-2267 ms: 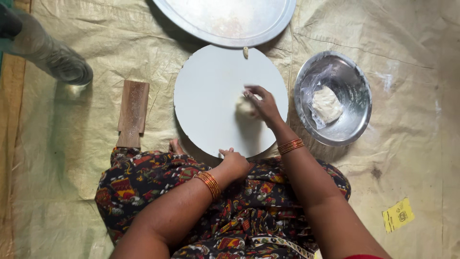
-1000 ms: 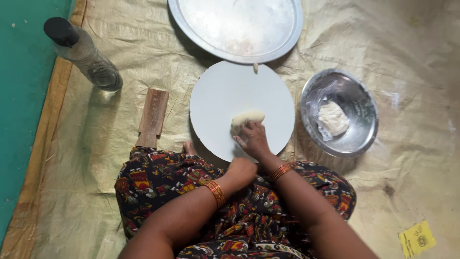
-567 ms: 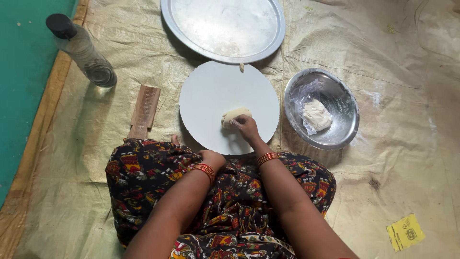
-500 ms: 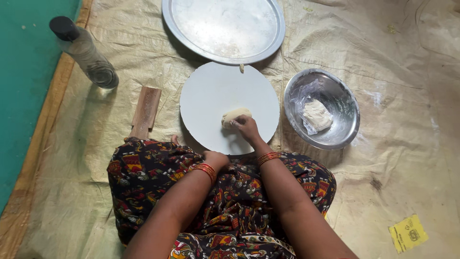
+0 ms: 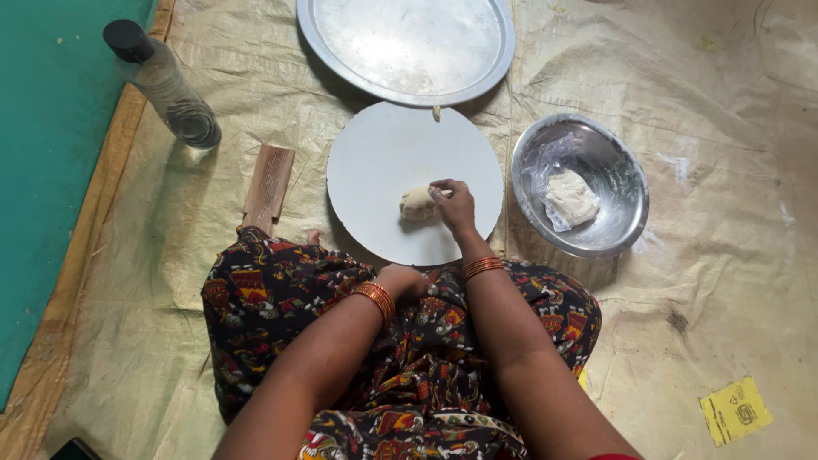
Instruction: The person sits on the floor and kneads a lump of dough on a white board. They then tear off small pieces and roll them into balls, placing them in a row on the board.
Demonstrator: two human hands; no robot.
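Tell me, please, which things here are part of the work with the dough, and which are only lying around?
In use:
right hand on the dough
round white board
left hand at the board's near edge
steel bowl with more dough

Lying about:
bottle
wooden piece
steel plate
yellow paper

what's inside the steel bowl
The steel bowl holds a lump of white dough on a clear plastic bag. The bowl's bottom under them is hidden.
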